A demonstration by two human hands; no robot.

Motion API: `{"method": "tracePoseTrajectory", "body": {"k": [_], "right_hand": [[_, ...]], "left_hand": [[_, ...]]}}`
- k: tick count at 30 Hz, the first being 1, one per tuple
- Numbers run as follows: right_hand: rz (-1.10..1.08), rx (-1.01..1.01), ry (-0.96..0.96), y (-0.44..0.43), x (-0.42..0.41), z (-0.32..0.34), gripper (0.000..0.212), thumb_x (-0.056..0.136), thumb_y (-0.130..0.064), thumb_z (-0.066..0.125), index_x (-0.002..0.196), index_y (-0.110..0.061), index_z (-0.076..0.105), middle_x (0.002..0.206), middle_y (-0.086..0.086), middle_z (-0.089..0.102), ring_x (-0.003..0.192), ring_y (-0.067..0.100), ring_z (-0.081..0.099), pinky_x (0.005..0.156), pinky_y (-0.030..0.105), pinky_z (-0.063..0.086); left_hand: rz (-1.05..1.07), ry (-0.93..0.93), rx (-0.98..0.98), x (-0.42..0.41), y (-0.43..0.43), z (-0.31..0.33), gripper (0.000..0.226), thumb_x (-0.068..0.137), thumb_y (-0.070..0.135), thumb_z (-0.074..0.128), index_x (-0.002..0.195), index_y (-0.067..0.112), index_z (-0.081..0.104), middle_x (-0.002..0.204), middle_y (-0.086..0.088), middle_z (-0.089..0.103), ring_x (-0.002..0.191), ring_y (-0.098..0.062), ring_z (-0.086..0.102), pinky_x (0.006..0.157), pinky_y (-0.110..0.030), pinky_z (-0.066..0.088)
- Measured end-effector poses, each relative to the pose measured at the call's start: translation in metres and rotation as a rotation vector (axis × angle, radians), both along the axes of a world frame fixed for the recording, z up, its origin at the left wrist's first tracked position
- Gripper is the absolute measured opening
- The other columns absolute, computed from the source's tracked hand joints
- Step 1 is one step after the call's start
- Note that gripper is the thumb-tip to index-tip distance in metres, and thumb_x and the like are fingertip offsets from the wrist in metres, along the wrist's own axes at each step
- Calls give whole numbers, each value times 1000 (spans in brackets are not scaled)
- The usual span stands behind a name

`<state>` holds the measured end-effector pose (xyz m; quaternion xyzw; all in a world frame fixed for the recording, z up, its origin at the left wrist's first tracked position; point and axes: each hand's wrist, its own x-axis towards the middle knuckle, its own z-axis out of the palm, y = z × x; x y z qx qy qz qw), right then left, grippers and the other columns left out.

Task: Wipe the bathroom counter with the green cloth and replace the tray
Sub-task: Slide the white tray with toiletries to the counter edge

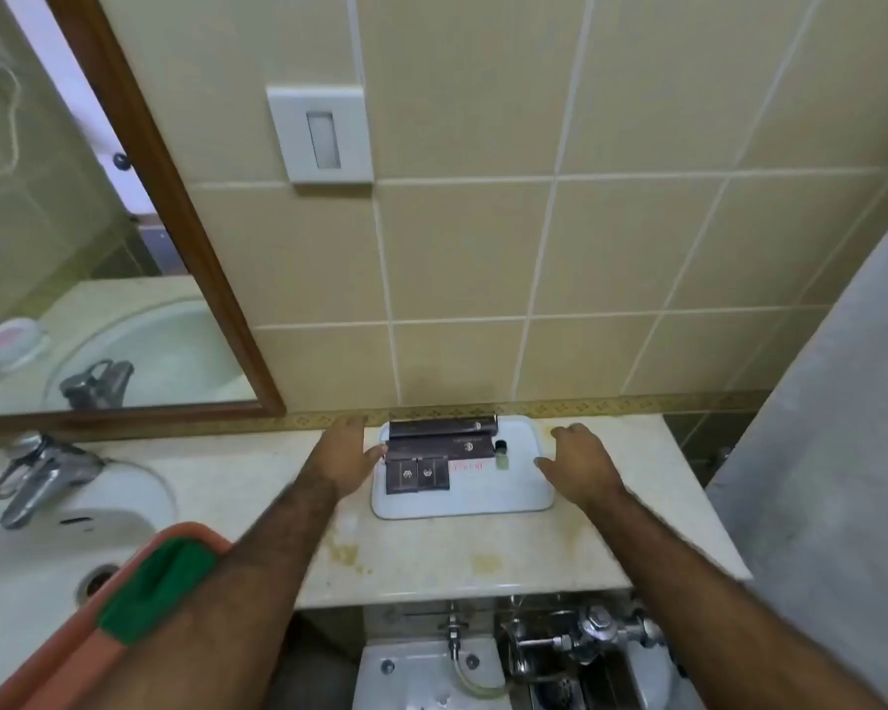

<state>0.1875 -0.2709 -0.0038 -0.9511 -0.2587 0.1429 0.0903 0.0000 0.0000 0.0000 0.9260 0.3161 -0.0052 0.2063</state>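
White tray (462, 497) seen sitting on beige counter (431, 556), pushed near tiled wall. Dark boxes (434, 456) and small bottle (502, 455) laid on it. Left hand (347, 461) spread at tray's left edge, right hand (580, 466) spread just beside right edge, nothing pinched. Green cloth (157, 589) draped over orange bucket rim (73, 653), lower left, near sink (37, 556).

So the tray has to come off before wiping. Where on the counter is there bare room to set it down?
The widest free patch is the counter strip between the tray and the front edge, stained but bare. A smaller patch lies between the sink and the left hand. Right of the right hand is only a narrow strip. The wall side is crowded by the tray.
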Motion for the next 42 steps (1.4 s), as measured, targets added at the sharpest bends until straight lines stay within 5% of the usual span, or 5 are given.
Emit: {"method": "tracePoseTrajectory", "body": {"k": [9, 22, 29, 33, 42], "right_hand": [[-154, -2, 45, 4, 15, -74, 33, 103, -26, 57, 115, 0, 72, 121, 17, 71, 115, 33, 65, 96, 34, 51], [-351, 206, 51, -11, 22, -65, 19, 89, -11, 65, 96, -2, 80, 99, 14, 78, 96, 33, 71, 87, 36, 59], [-557, 337, 149, -101, 28, -34, 21, 78, -26, 82, 76, -6, 75, 74, 6, 73, 72, 22, 70, 62, 29, 53], [-728, 483, 258, -172, 28, -28, 20, 75, -19, 81, 70, -3, 70, 71, 10, 76, 64, 23, 74, 68, 39, 67], [-1043, 924, 541, -265, -9, -77, 18, 81, -1, 71, 74, -8, 56, 72, 15, 70, 56, 15, 73, 56, 28, 62]], "left_hand": [[267, 91, -28, 21, -10, -83, 29, 96, 21, 59, 112, -1, 71, 114, -19, 69, 109, -34, 62, 91, -34, 47], [331, 17, 28, 27, -20, -86, 19, 89, 14, 61, 94, 2, 75, 92, -16, 73, 86, -34, 66, 78, -35, 53], [144, -41, 34, 81, -68, -57, 16, 84, 10, 59, 88, 4, 74, 92, -17, 72, 93, -39, 65, 75, -35, 49], [-20, -43, 53, 141, -115, -41, 15, 80, 6, 60, 86, 5, 73, 91, -18, 73, 89, -37, 67, 69, -31, 44], [-293, -9, 190, 278, -231, -45, 27, 84, 8, 59, 103, 15, 76, 107, -9, 72, 100, -35, 70, 78, -37, 53]]}}
